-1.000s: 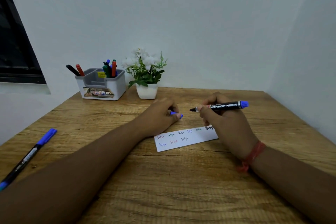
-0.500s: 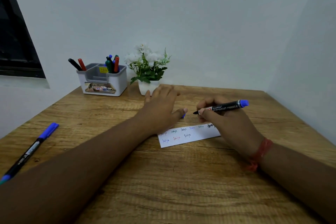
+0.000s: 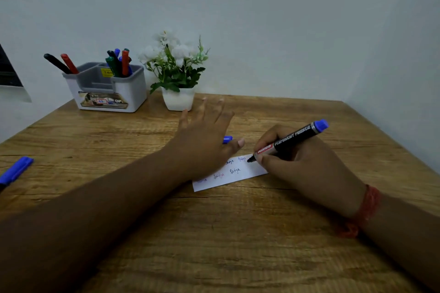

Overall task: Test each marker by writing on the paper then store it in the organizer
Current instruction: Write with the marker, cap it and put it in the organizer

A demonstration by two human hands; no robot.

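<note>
The right hand (image 3: 307, 164) grips the marker (image 3: 289, 141) (tip on the paper (image 3: 238, 177)). Just left, the left hand (image 3: 204, 145) lies fingers spread, a blue cap (image 3: 227, 139) under its thumb.

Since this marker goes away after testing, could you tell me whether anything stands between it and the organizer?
Yes: the left hand, fingers spread above the table, lies between the marker in the right hand and the organizer. The flower pot stands just right of the organizer.

The left hand (image 3: 204, 143) hides the upper-left part of the paper strip (image 3: 235, 175) and all but the tip of a blue cap (image 3: 227, 139), the strip's small handwriting is hard to read, and the left frame edge crops a blue marker (image 3: 15, 171).
</note>
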